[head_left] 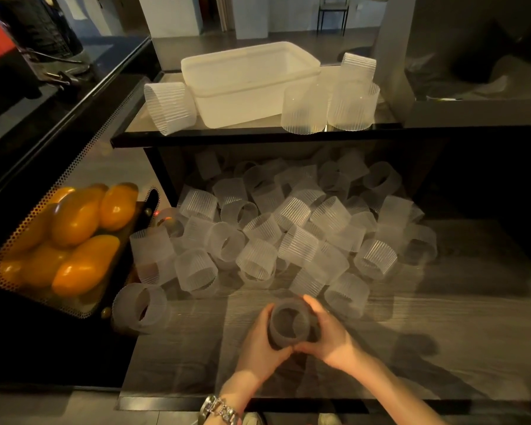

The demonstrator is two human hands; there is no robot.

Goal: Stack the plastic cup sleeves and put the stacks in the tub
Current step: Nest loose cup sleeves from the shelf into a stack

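Both hands, left hand (259,340) and right hand (330,335), clamped round one cup sleeve (290,325), open end up, tub (249,87) far off at twelve o'clock, neither nearer.

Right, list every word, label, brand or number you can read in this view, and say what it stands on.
None: no readable text shows anywhere in this view.
White tub: no label visible.
Cup sleeves: only moulded ribs, no print.
Sleeve held in both hands: plain.
Red and black appliance at upper left: any marking too blurred to read.
Bracelet: no lettering visible.
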